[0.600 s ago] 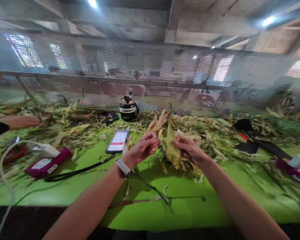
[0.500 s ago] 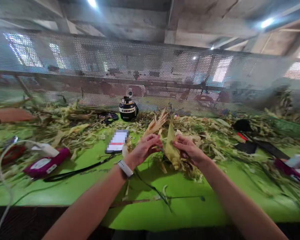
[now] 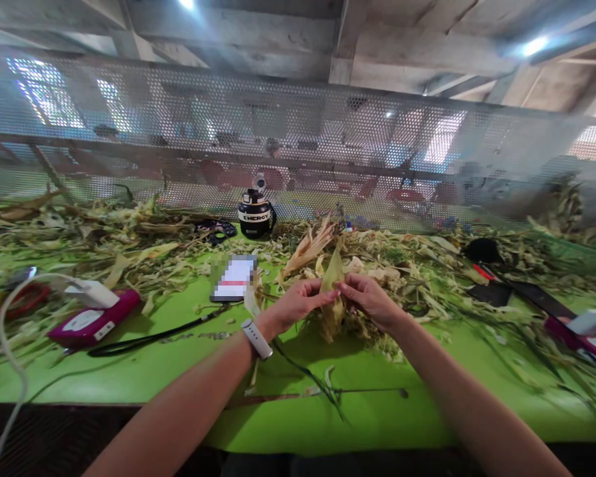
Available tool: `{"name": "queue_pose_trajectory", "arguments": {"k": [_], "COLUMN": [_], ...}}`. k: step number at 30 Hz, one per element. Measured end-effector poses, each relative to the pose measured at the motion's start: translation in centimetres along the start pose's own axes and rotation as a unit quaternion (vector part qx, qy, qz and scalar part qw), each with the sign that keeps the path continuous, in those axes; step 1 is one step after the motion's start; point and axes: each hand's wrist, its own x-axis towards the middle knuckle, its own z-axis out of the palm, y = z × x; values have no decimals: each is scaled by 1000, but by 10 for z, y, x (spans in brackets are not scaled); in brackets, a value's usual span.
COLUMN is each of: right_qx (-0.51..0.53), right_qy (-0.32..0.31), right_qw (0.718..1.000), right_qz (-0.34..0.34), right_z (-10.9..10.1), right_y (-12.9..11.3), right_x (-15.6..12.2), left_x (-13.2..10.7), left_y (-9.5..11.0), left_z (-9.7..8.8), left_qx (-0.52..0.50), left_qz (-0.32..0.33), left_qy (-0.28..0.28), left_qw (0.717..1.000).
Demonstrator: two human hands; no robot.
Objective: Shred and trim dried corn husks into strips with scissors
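Observation:
Between my two hands, above the green table (image 3: 377, 411), is a yellow-green corn husk bundle (image 3: 334, 315), pointed at the top and wider at the bottom. My left hand (image 3: 300, 301) pinches it from the left side, with a pale watch band on that wrist. Fingers of my right hand (image 3: 365, 299) are closed on its right edge, close to the left fingertips. Whether a cob lies inside the bundle cannot be seen. Behind it rests a dry, fanned-out husk (image 3: 310, 246). Loose husk shreds (image 3: 382, 344) lie below and beside my right hand.
A phone (image 3: 234, 278) with a black strap lies to the left. Farther left stands a magenta power strip (image 3: 94, 319) with a white plug and cable. A black bottle (image 3: 255, 215) stands near the perforated metal screen (image 3: 308, 146). Husk scraps (image 3: 109, 245) cover the table's back.
My left hand has moved right and now grips the husk bundle, which it was apart from earlier. The bundle stands more upright. Another person's arm at far left has left the view.

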Motion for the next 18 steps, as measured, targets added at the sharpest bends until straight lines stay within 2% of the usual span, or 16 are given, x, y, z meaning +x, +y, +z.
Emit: {"name": "queue_pose_trajectory", "arguments": {"k": [4,9,18], "right_qx": [86,202,131], "right_qy": [-20,-50,-63], "right_qw": [996,978,989], "right_qz": [9,9,24], "right_z": [2,5,5], "right_y": [1,4,7], "right_x": [0,1,0], "left_x": [1,0,-1], "left_y": [-3,-3,0], "left_z": [3,5,-3], "left_qx": [-72,-149,-84], "left_qz": [-7,-10,-10], "left_qy": [6,-25,12], "left_qw": [997,988,996]}}
